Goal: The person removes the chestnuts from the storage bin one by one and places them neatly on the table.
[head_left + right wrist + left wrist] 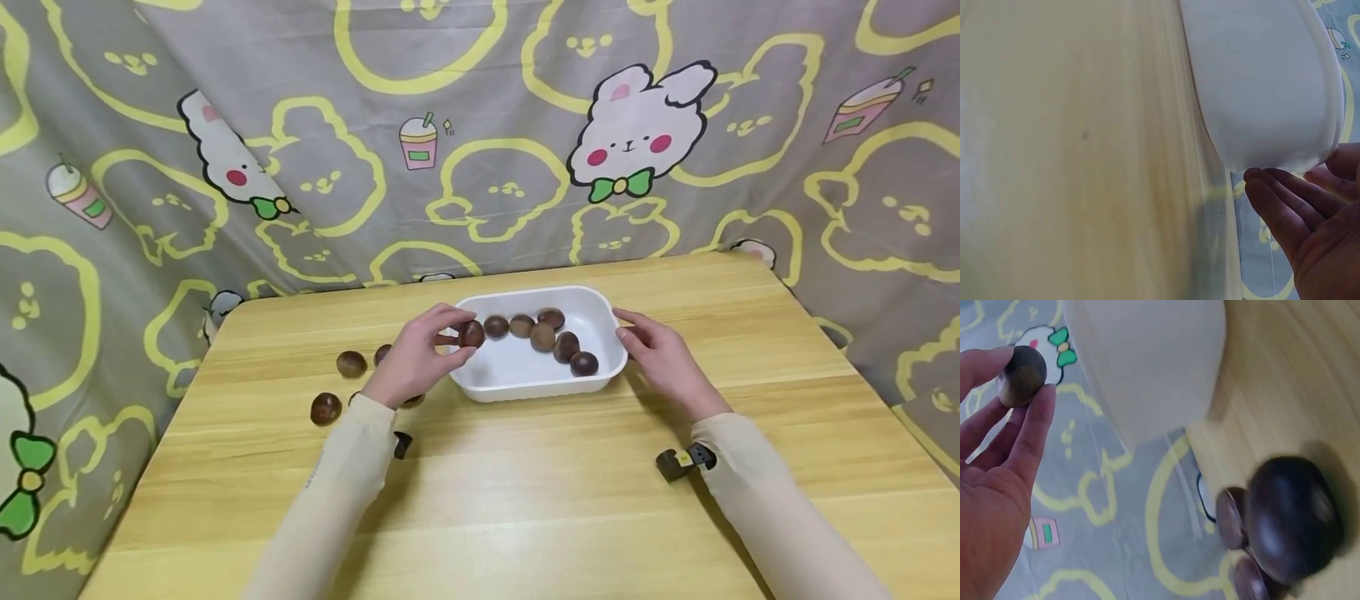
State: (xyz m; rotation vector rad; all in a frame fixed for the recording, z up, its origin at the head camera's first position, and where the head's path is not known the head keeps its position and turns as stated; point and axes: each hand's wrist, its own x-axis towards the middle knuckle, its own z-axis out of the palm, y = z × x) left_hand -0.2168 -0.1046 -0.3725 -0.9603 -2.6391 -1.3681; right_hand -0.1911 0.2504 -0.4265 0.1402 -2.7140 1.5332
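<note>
My left hand [416, 354] pinches a brown chestnut [471, 334] between thumb and fingertips, at the left end of a white oblong dish [510, 387]. In the left wrist view that chestnut [1025, 376] shows between the fingertips, apart from the dish wall. Several more chestnuts [543, 337] lie inside the dish in a bent row. My right hand [663, 358] touches the dish's right end from outside. The right wrist view shows the fingers [1282, 209] nearly straight against the dish's outer wall [1266, 106].
Several loose chestnuts [326, 408] lie on the wooden table [510, 500] left of the dish, some partly hidden by my left hand and wrist. A patterned grey curtain [495, 108] hangs behind the table and along its sides.
</note>
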